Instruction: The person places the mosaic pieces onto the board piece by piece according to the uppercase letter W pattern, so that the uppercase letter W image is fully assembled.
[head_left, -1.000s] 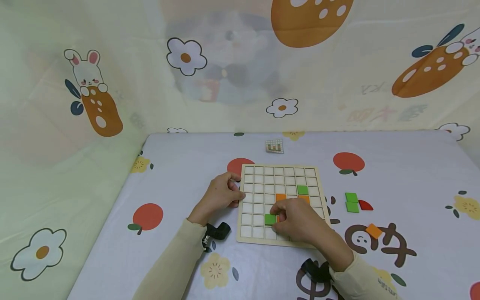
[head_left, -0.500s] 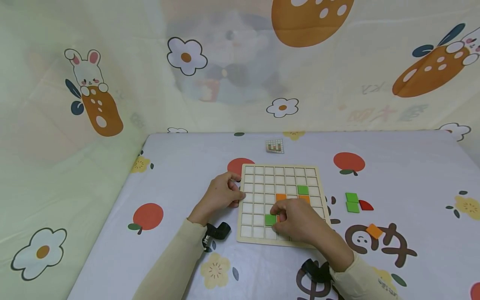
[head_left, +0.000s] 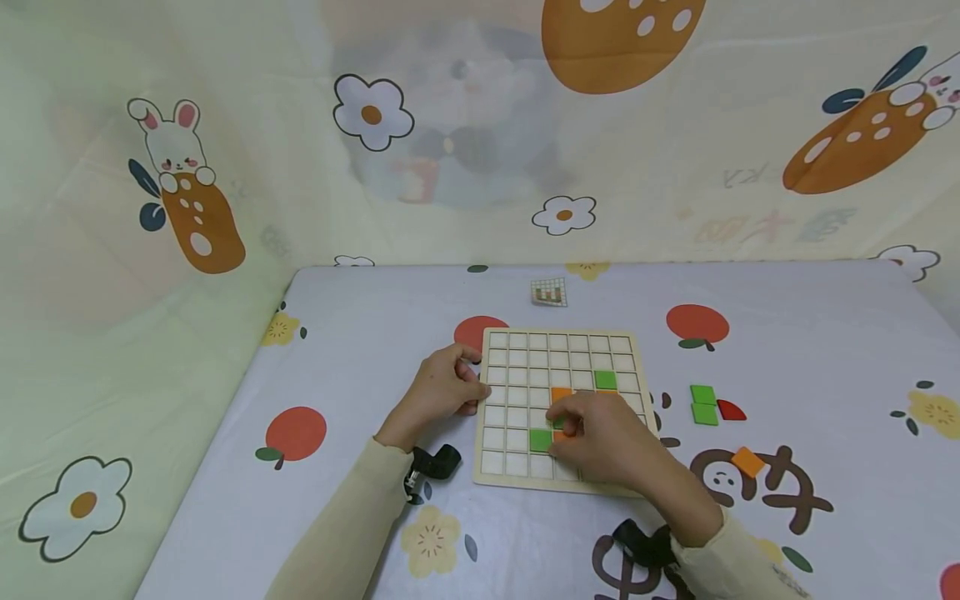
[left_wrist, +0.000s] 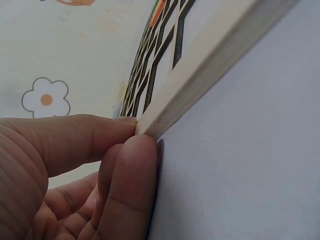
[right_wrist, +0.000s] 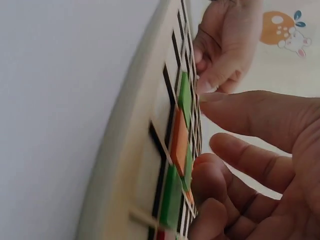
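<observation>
A wooden grid board [head_left: 517, 340] lies on the table with green and orange square tiles in some cells. My left hand [head_left: 444, 385] holds its left edge, thumb and forefinger against the wooden rim [left_wrist: 172, 92] in the left wrist view. Over the board's lower right part is my right hand [head_left: 611, 437], thumb and fingers apart with nothing between them. Close to its fingertips are a green tile [head_left: 540, 440], an orange tile [head_left: 561, 394] and another green tile [head_left: 558, 424]. In the right wrist view, an orange tile [right_wrist: 179, 142] sits between green ones. The hand hides several cells.
Right of the board lie two green tiles [head_left: 703, 404], a red quarter-round piece [head_left: 731, 410] and a loose orange tile [head_left: 747, 462]. A small printed grid card [head_left: 549, 292] lies behind the board. A patterned cloth [head_left: 450, 233] rises behind the table.
My right hand has shifted slightly right and lifted a little, its fingers loosening. A green tile that was covered now shows between its thumb and forefinger. My left hand has stayed in place.
</observation>
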